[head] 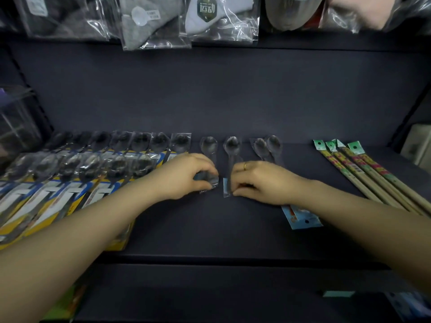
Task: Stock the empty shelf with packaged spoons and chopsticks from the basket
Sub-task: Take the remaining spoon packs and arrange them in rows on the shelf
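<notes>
**Both hands on wrapped spoons at the middle of the shelf**

Your left hand (186,176) curls its grip round the lower end of one clear-wrapped spoon (208,145); your right hand (261,181) pinches the bottom of the next spoon (231,145), just to its 3 o'clock. Each is a shiny metal spoon in a see-through sleeve, bowl pointing to 12 o'clock, lying flat on the dark shelf (233,101). Further toward 3 o'clock lie two more sleeved spoons (268,145), overlapping, their blue card end (300,217) showing under your right wrist. At 9 o'clock are two overlapping rows of spoons on yellow-and-blue cards (70,183); their number cannot be counted for sure. At far 3 o'clock lie four chopstick packs (363,173), side by side.
</notes>
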`<move>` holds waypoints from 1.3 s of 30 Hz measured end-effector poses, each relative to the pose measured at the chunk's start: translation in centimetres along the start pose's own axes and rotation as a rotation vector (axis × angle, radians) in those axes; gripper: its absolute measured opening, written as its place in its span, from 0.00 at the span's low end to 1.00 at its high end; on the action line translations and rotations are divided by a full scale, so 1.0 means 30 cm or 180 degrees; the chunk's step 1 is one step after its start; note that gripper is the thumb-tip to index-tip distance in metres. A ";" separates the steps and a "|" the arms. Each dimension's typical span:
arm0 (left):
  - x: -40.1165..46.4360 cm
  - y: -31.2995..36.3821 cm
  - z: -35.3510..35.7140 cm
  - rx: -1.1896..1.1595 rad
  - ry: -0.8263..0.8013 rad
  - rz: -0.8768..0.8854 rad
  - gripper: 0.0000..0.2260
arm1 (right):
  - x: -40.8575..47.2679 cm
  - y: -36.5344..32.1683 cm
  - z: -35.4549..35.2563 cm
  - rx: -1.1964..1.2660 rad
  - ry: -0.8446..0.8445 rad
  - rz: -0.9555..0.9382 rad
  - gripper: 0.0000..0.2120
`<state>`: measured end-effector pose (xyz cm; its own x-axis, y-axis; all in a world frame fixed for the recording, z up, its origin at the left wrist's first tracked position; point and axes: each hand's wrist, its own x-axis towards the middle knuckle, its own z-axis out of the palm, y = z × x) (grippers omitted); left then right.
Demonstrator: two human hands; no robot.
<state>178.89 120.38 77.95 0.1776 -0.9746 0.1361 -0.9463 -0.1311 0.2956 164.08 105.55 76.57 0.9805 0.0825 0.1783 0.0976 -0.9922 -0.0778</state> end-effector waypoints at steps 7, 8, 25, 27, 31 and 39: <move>0.021 -0.017 0.027 0.0479 -0.0462 -0.0021 0.21 | 0.031 0.001 -0.004 0.0876 -0.0681 0.1217 0.35; 0.022 -0.023 0.029 0.0483 -0.0486 -0.0030 0.21 | 0.034 0.001 0.005 0.0745 -0.0999 0.1246 0.40; -0.004 -0.052 0.021 0.0590 -0.0390 -0.0009 0.22 | 0.128 -0.042 0.045 0.0468 -0.1022 0.1221 0.38; -0.001 -0.051 0.020 0.0642 -0.0430 0.0007 0.23 | 0.101 -0.043 0.021 0.0798 -0.0772 0.1299 0.36; 0.000 -0.021 0.018 0.0712 -0.0406 0.0006 0.30 | -0.006 0.046 -0.074 0.0619 0.0971 0.1741 0.12; 0.024 0.130 0.042 0.0375 0.0042 0.0405 0.18 | -0.089 0.116 -0.057 0.0093 0.0172 0.2576 0.18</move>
<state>174.99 118.94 78.00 0.0571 -0.9824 0.1780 -0.9864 -0.0280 0.1622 161.51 101.71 77.49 0.7397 -0.6651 0.1029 -0.6332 -0.7395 -0.2283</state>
